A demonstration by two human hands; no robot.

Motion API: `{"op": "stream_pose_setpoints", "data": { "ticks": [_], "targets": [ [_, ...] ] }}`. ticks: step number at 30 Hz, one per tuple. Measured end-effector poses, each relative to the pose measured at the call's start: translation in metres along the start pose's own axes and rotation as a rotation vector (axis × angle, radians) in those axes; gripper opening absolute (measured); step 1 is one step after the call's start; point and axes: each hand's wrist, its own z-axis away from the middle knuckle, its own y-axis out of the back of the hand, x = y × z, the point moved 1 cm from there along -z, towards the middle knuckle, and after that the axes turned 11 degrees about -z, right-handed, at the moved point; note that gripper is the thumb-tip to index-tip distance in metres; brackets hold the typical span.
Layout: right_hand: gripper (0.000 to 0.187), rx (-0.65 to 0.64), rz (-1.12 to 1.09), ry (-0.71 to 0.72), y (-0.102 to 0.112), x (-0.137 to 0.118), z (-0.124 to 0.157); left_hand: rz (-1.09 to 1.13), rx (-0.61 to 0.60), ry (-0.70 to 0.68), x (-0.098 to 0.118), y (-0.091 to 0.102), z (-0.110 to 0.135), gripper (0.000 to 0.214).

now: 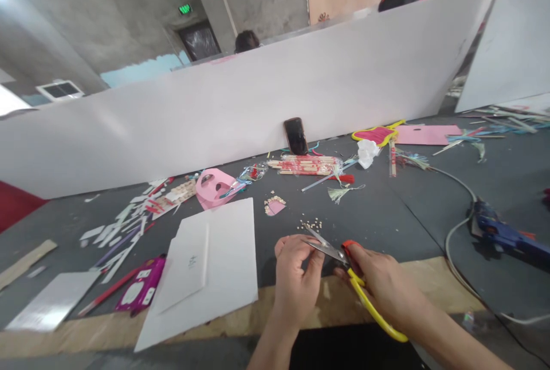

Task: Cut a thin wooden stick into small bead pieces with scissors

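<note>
My right hand (380, 278) grips a pair of scissors (330, 251) with yellow and red handles, its blades parted and pointing left. The blades reach over the fingertips of my left hand (296, 270), which are closed in a pinch; whatever they hold is too small to make out. Just beyond the blades, small pale bits (315, 224) lie scattered on the dark table. Farther away is a small pink piece (275, 207) edged with similar pale bits. White sheets (227, 250) lie left of my left hand.
A blue glue gun (507, 229) with a pale cable rests at the right. A phone (296, 135) leans on the white partition (240, 106), behind wrapped sticks (305, 165). A pink cutout (215, 187), a purple packet (144, 287) and paper strips (124, 227) lie leftward.
</note>
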Motion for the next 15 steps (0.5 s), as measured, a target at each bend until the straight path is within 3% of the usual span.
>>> {"op": "stream_pose_setpoints", "data": {
  "ticks": [5,11,15],
  "targets": [
    [0.018,-0.045,0.010,-0.044,-0.0010,0.0023,-0.0004,0.018,-0.005,0.015,0.0000,-0.0003,0.0005,0.013],
    [0.012,0.023,-0.018,0.007,-0.0032,0.0035,0.0004,-0.005,0.020,-0.001,0.0014,-0.0012,0.0015,0.017],
    [0.029,0.018,-0.010,0.017,-0.0020,0.0023,0.0025,-0.028,0.012,0.000,0.0038,-0.0003,0.0012,0.017]
  ]
}}
